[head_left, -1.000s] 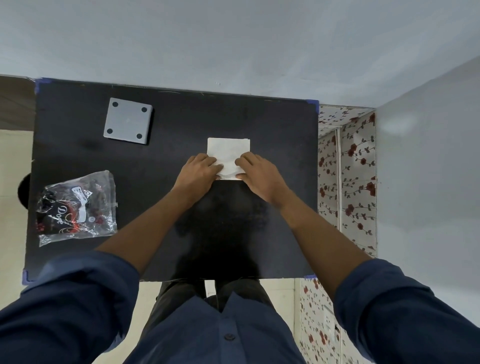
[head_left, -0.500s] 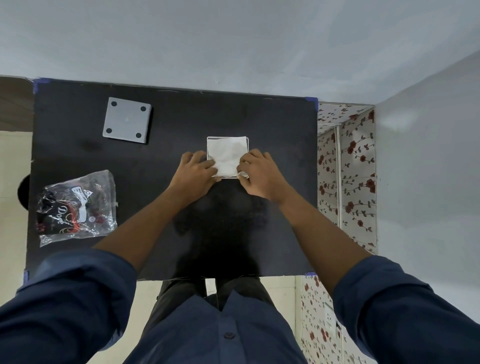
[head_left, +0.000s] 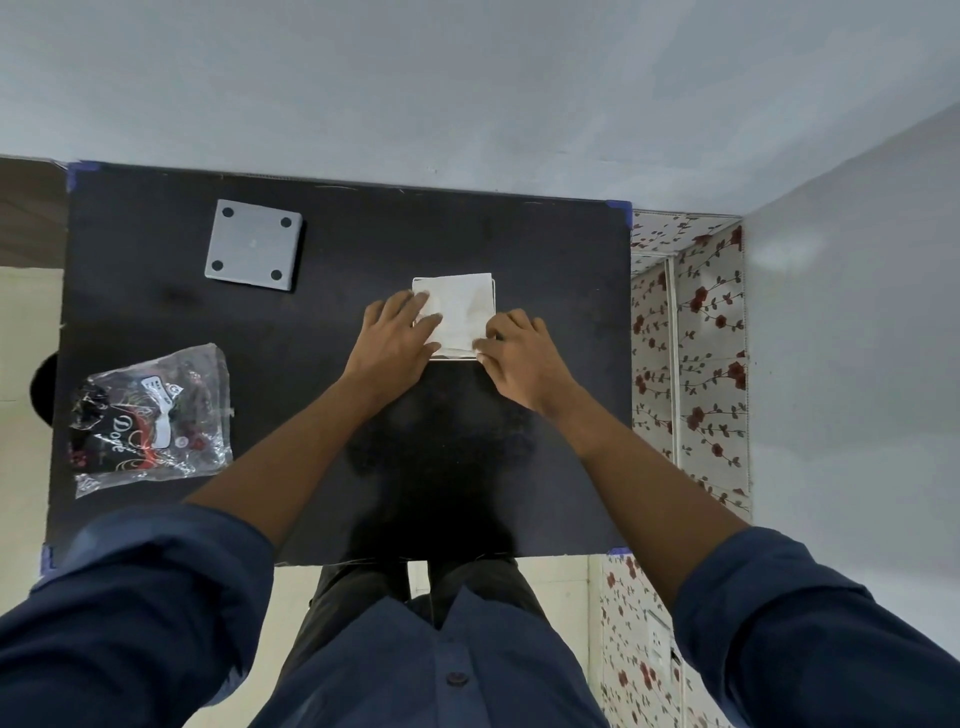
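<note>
Black bench (head_left: 208, 364) is backed by a pale wall. Folded white paper (head_left: 462, 306) at its middle is pressed by straight fingers of the left hand (head_left: 397, 338); its near corner is met by curled fingers of the right hand (head_left: 519, 358), grip unclear.

Soft even light, glossy tabletop (head_left: 156, 322) glare, wide-angle edge distortion

A white paper (head_left: 460, 312) lies flat on the black desk (head_left: 156, 322), a little right of the desk's middle and nearer its far edge than its near one. It is roughly square, soft and lightly creased, with faint grey shading. It covers a thin white square thing (head_left: 456, 357), whose rim shows along the paper's right and near edges.
</note>
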